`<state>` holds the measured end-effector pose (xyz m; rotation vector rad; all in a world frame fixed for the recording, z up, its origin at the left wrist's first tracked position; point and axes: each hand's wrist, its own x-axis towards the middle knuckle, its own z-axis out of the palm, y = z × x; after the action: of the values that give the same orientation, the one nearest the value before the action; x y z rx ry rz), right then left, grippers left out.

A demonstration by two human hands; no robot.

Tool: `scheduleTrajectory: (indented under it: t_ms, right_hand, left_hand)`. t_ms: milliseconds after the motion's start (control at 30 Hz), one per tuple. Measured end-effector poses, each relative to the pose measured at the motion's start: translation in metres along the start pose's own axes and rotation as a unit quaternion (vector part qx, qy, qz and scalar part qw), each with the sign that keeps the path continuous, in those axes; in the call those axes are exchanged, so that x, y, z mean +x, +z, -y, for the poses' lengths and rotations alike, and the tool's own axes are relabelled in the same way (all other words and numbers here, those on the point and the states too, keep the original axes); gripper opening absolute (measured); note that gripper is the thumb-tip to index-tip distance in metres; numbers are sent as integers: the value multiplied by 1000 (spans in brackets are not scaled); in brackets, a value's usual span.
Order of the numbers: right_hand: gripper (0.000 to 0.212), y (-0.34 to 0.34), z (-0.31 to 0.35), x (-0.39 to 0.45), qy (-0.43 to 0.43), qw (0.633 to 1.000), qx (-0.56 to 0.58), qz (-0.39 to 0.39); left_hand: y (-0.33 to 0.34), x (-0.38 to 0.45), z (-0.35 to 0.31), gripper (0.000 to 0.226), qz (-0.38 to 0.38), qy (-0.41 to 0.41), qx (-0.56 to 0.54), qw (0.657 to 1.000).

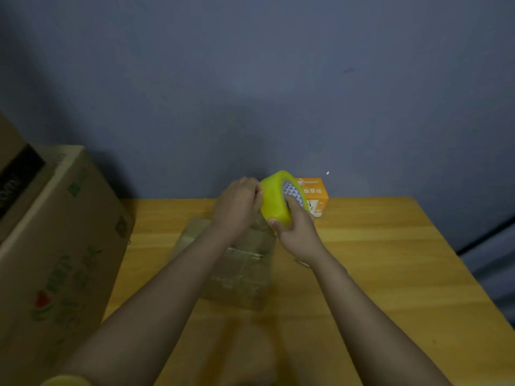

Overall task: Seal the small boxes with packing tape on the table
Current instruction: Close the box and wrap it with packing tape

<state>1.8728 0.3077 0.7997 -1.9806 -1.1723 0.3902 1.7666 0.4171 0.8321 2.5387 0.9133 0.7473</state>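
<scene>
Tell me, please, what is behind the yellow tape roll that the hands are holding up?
Behind the tape roll, an orange box stands at the table's far edge by the wall. The roll and the right hand cover its left part, so its full width stays hidden.

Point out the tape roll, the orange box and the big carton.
tape roll (pixel 274 199), head view, on its yellow outer band.
orange box (pixel 316 195), head view, on its front face behind the roll.
big carton (pixel 64 246), head view, on its printed side at the table's left.
</scene>
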Motion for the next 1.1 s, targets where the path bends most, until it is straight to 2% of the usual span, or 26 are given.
scheduleTrajectory:
  t_ms: [100, 200, 300, 367, 467, 533, 600, 667, 733, 833, 900, 1000, 1100]
  right_hand:
    - [68, 5, 18, -2, 6, 1000, 25, -3]
    - [83, 8, 29, -2, 27, 999, 27, 7]
    - [89, 9, 35, -3, 48, 998, 25, 12]
    - [87, 7, 36, -3, 55, 998, 25, 13]
    - [74, 4, 38, -3, 46, 998, 27, 13]
    - [59, 1, 41, -4, 35, 999, 29, 11]
    - [33, -2, 45, -4, 33, 998, 55, 1]
    - [18, -6, 52, -5, 44, 995, 87, -23]
    - [22, -6, 58, -5, 58, 991, 104, -59]
    - [41, -9, 62, -6, 76, 991, 36, -100]
    - [55, -17, 60, -7, 113, 990, -17, -77]
    - [66, -30, 49, -11, 162, 986, -34, -32]
    - [55, -38, 44, -23, 196, 980, 3, -17]
  left_hand:
    - [-12, 0, 9, 22, 16, 80, 71, 994]
    - [-23, 4, 18, 14, 40, 117, 108, 986]
    - [-26, 6, 25, 12, 85, 111, 83, 987]
    - [-28, 8, 28, 13, 116, 100, 10, 988]
    - [-33, 15, 30, 15, 170, 39, -124, 977]
    - [-35, 21, 31, 15, 181, 11, -163, 970]
    - [-36, 26, 30, 13, 173, 6, -147, 974]
    - [-35, 31, 26, 12, 151, 7, -74, 986]
    - [-34, 34, 22, 13, 125, 10, -13, 992]
    - [-36, 38, 16, 14, 86, 22, 7, 996]
    - [-38, 44, 17, 14, 54, 34, 6, 998]
    - [-34, 48, 31, 14, 54, 6, -23, 998]
    - [-9, 40, 50, 16, 108, -39, -42, 992]
